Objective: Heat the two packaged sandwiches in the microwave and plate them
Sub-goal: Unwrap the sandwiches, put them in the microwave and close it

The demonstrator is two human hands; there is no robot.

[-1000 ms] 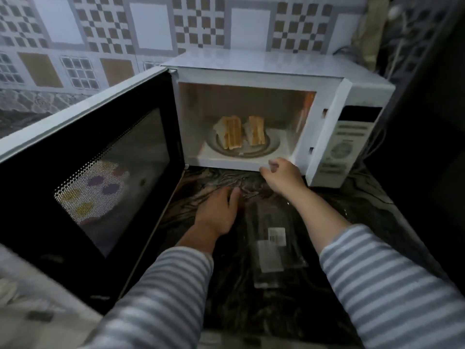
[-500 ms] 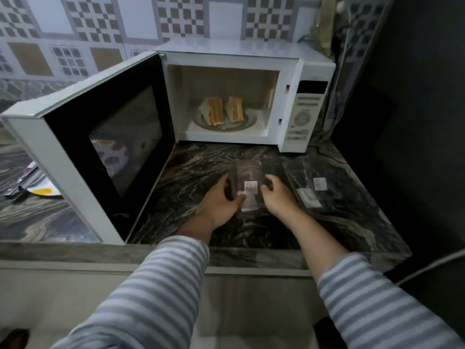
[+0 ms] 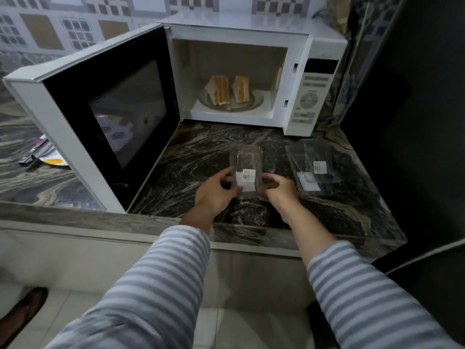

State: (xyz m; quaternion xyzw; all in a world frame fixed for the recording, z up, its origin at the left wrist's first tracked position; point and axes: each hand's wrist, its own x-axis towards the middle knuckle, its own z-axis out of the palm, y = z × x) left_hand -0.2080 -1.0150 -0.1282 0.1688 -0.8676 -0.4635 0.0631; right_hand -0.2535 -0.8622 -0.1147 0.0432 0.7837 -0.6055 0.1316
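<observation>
Left grip [image 3: 218, 191] and right grip [image 3: 278, 189] pinch empty pack [image 3: 246, 172] between them; sandwiches [image 3: 228, 89] lie straight ahead, microwave [image 3: 251, 71] door open.

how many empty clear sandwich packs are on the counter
2. One clear pack is held between the left hand and right hand, in front of the open microwave. The other pack lies on the counter, to the right, below the control panel.
</observation>
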